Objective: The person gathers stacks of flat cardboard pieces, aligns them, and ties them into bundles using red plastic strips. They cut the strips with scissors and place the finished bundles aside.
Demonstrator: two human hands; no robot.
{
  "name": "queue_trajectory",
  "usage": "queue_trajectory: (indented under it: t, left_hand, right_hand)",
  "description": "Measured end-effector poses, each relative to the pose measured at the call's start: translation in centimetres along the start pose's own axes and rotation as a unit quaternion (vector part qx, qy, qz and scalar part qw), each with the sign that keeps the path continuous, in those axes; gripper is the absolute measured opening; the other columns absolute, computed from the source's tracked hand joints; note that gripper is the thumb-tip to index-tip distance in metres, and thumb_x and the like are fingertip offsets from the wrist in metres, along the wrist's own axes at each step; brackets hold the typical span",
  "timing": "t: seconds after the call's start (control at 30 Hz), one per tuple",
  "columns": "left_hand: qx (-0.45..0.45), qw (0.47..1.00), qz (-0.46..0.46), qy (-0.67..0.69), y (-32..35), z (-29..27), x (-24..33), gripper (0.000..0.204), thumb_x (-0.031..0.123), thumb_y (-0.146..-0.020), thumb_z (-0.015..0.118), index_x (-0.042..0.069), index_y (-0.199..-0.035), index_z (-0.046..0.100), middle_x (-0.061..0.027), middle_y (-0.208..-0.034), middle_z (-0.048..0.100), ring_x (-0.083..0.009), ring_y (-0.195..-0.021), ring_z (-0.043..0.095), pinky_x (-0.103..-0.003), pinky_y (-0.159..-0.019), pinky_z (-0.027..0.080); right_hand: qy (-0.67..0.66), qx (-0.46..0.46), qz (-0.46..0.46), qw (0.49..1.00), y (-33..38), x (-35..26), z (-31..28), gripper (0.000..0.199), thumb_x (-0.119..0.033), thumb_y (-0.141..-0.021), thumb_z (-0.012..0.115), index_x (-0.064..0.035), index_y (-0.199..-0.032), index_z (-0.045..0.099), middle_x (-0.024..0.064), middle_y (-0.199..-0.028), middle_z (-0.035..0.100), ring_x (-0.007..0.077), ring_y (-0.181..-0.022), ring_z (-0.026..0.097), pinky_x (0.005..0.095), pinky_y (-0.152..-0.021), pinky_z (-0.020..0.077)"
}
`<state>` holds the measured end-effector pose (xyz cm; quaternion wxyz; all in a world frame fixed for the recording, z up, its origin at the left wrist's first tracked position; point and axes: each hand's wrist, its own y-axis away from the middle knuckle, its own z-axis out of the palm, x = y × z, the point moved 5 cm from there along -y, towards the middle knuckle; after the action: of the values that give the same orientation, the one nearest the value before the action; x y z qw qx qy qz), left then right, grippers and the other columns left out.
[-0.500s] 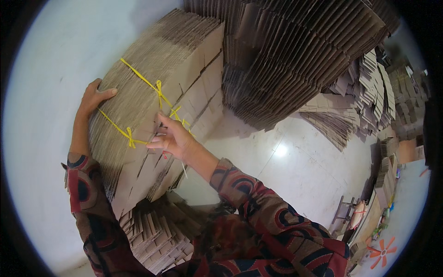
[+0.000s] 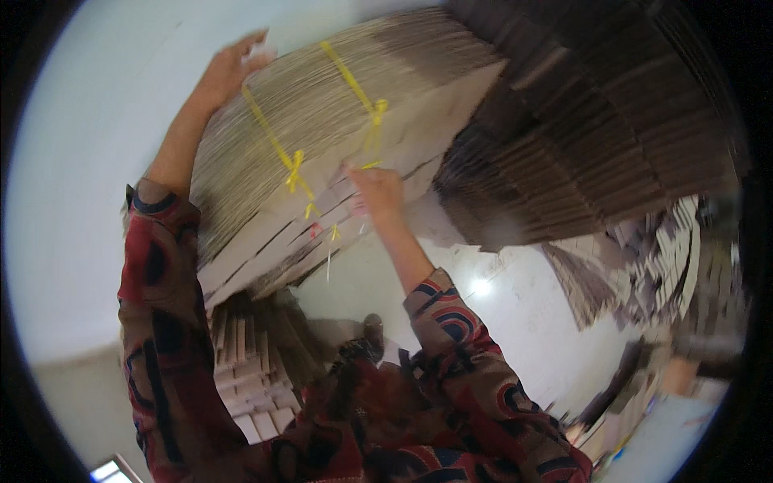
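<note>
A tall bundle of flat cardboard sheets (image 2: 314, 113) leans in front of me, bound with two yellow straps (image 2: 274, 137) knotted in bows. Beyond its far left edge is my left hand (image 2: 229, 71), thumb and fingers apart, holding nothing that I can see. Against the bundle's near face is my right hand (image 2: 377, 193), close to the strap ends; it is blurred, and its fingers are partly hidden. Below it, a red mark (image 2: 315, 231) and a thin white strand (image 2: 328, 262) show at the bundle's near side.
A large dark stack of folded cardboard (image 2: 580, 129) rises at the right. Past it stand looser cardboard pieces (image 2: 644, 266). Low at the left, another cardboard stack (image 2: 250, 370) sits near my legs. A pale wall (image 2: 80, 201) runs along the left; the floor (image 2: 515, 322) is light and shiny.
The view has turned, so the bundle appears higher and farther right. My left hand has come off the bundle's side toward its far top edge. My right hand has stayed near the straps.
</note>
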<state>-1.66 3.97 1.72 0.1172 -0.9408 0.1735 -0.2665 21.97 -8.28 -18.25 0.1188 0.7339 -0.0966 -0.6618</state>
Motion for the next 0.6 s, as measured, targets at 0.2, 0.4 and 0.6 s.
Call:
queue_trajectory:
  t: [0.2, 0.4, 0.6]
  left_hand:
    - [0.391, 0.911, 0.094, 0.094, 14.8, -14.4, 7.1, 0.038, 0.024, -0.097, 0.037, -0.004, -0.120, 0.050, -0.0200, -0.118, 0.056, -0.0287, -0.109, 0.055, -0.039, -0.095, 0.044]
    - [0.446, 0.870, -0.198, -0.063, 38.1, -10.6, 9.3, 0.036, 0.023, -0.095, 0.044, -0.002, -0.119, 0.053, -0.0143, -0.102, 0.063, -0.0195, -0.093, 0.059, -0.032, -0.084, 0.048]
    - [0.424, 0.733, -0.515, 0.135, 66.5, 5.5, 14.2, 0.038, 0.014, -0.087, 0.059, -0.003, -0.120, 0.051, -0.0081, -0.095, 0.060, -0.0143, -0.084, 0.058, -0.026, -0.072, 0.049]
  right_hand:
    - [-0.160, -0.180, -0.097, 0.966, 2.7, -1.3, 1.3, 0.018, -0.014, -0.078, 0.064, 0.0030, -0.084, 0.066, 0.0099, -0.074, 0.065, 0.0128, -0.059, 0.058, 0.0280, -0.056, 0.0478]
    - [0.058, -0.532, -0.238, 0.810, 12.4, -2.3, 10.1, 0.045, -0.026, -0.077, 0.067, 0.0013, -0.112, 0.058, 0.0132, -0.097, 0.065, 0.0182, -0.088, 0.062, 0.0311, -0.079, 0.0474]
    - [0.087, -0.623, -0.262, 0.732, 17.3, -3.6, 16.9, 0.066, -0.044, -0.076, 0.066, 0.0005, -0.122, 0.050, 0.0185, -0.110, 0.061, 0.0261, -0.100, 0.059, 0.0358, -0.087, 0.0445]
